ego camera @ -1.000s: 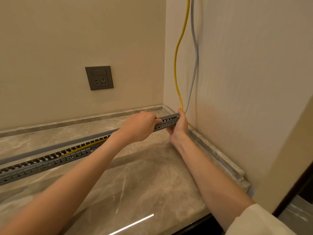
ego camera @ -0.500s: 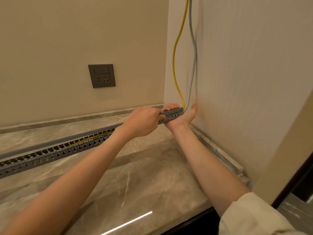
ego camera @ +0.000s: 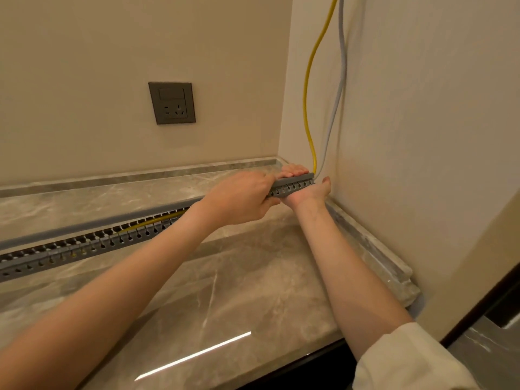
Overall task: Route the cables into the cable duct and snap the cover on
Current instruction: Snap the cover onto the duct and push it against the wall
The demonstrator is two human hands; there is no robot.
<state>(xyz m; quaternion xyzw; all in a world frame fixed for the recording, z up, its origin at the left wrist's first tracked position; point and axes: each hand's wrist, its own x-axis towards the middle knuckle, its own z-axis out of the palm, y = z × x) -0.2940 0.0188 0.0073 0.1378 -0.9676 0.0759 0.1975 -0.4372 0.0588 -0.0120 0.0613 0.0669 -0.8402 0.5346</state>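
Duct: grey slotted cable duct (ego camera: 84, 247) lies along the marble worktop (ego camera: 225, 277), its right end lifted at the wall corner.
Left hand: left hand (ego camera: 242, 197) curls around the duct near that end.
Right hand: right hand (ego camera: 305, 191) cups the duct's end from below, fingers wrapped over its top.
Cables: yellow cable (ego camera: 308, 88) and grey cable (ego camera: 339, 88) hang down the corner into the duct's end; yellow shows inside the open stretch.
Cover: grey cover strip (ego camera: 92, 225) lies just behind the duct.
Wall: grey socket plate (ego camera: 172, 103).

Two cables hang in the upper right corner: one yellow cable (ego camera: 307, 88) and one grey cable (ego camera: 341, 80). One slotted cable duct (ego camera: 84, 250) crosses left to centre. One wall socket (ego camera: 172, 103) sits centre-left. Two hands: left hand (ego camera: 239, 198), right hand (ego camera: 306, 192).
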